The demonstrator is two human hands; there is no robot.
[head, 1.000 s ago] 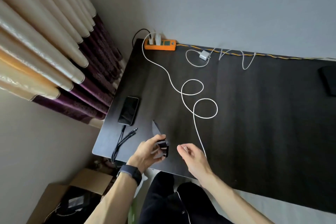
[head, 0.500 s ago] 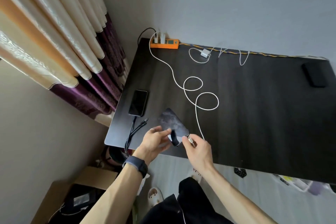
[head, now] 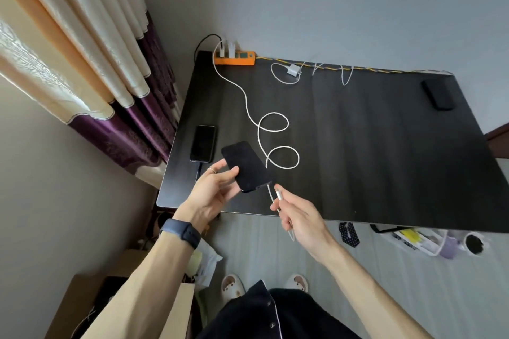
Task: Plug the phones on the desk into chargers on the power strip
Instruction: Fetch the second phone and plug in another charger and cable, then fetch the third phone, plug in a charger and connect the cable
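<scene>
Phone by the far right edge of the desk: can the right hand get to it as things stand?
Probably not yet. That phone lies far across the desk, and the right hand is busy pinching the white cable plug near the front edge. Nothing lies between.

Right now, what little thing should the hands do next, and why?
Probably the right hand should bring the white cable's plug up into the bottom edge of the phone held by the left hand. The plug sits just beside that edge, not yet in, and the cable already runs to the orange power strip.
</scene>
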